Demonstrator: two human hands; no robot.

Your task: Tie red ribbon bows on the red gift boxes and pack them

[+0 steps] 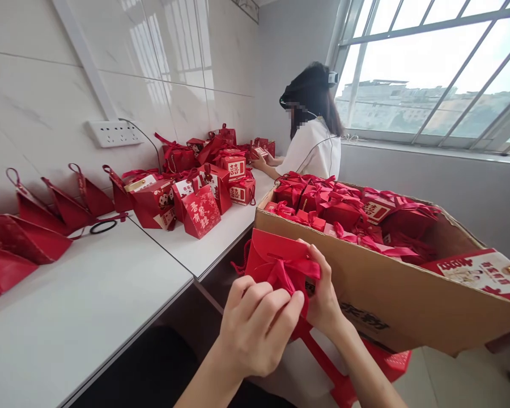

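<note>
A red gift box (261,246) with a bow of shiny red ribbon (283,275) is held up over my lap, just in front of the cardboard box. My left hand (257,320) is closed at the front of the bow, with fingers and thumb pinched on the ribbon. My right hand (325,294) grips the gift box from its right side, its fingers partly hidden behind the box and the bow's right loop. A thin red cord loop hangs at the gift box's left edge.
A cardboard box (365,289) full of ribboned red boxes stands to the right. On the white table (110,306) are scissors (104,225), red handled boxes (202,211) and stacked red boxes (237,168). A co-worker (318,141) handles a red box beyond.
</note>
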